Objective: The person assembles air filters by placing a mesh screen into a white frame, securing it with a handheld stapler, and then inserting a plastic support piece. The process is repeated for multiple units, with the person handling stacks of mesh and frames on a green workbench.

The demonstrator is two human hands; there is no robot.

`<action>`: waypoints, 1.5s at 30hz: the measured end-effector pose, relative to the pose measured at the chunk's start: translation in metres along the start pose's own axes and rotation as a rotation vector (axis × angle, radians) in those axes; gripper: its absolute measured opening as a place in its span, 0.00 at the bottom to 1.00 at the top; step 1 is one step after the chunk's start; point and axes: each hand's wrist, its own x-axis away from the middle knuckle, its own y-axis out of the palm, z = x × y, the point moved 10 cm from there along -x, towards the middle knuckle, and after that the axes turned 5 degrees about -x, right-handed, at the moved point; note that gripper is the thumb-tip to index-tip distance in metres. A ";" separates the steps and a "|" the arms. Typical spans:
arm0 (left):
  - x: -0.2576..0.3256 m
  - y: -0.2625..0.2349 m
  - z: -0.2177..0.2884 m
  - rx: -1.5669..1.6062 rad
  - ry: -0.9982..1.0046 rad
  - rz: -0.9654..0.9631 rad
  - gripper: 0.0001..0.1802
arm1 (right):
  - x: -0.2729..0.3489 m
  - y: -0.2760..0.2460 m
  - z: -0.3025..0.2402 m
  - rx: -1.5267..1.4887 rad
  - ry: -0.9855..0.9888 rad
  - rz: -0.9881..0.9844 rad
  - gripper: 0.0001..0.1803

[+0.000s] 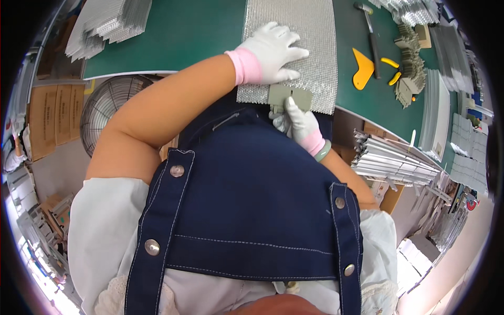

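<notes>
under the left hand (274,52), silver mesh sheet (310,31); grey card (290,97) at right hand (297,122)

Left hand (273,52) flat, right hand (299,122) seemingly pinching.

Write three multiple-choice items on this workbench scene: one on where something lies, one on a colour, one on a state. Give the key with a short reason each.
1. Where does the left hand rest?
A. flat on the silver mesh panel
B. on the fan
C. on the hammer

2. What colour is the plastic scraper on the green table?
A. red
B. yellow
C. blue

3. How is the grey-green flat piece at the panel's near edge?
A. lying loose with no hand near it
B. hanging from a hook
C. held by the right hand

Key: 1 A, the gloved palm lies spread on the mesh. 2 B, it is plainly yellow, beside the hammer. 3 C, gloved fingers grip it from below.
</notes>
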 end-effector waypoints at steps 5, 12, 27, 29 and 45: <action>-0.001 0.003 0.000 -0.117 -0.024 0.019 0.31 | 0.009 0.008 -0.001 -0.219 0.095 0.116 0.21; 0.009 0.004 0.020 -0.121 -0.030 -0.075 0.32 | 0.024 0.004 0.015 -0.256 0.202 0.024 0.20; 0.005 0.001 0.014 0.003 0.027 0.002 0.32 | 0.032 0.008 0.004 -0.046 0.220 0.006 0.20; 0.008 -0.017 0.008 0.009 -0.047 0.093 0.31 | 0.053 -0.007 -0.003 0.233 0.337 -0.213 0.20; 0.043 -0.017 -0.096 1.758 -0.985 0.375 0.33 | -0.024 -0.031 -0.192 1.437 -0.580 0.622 0.35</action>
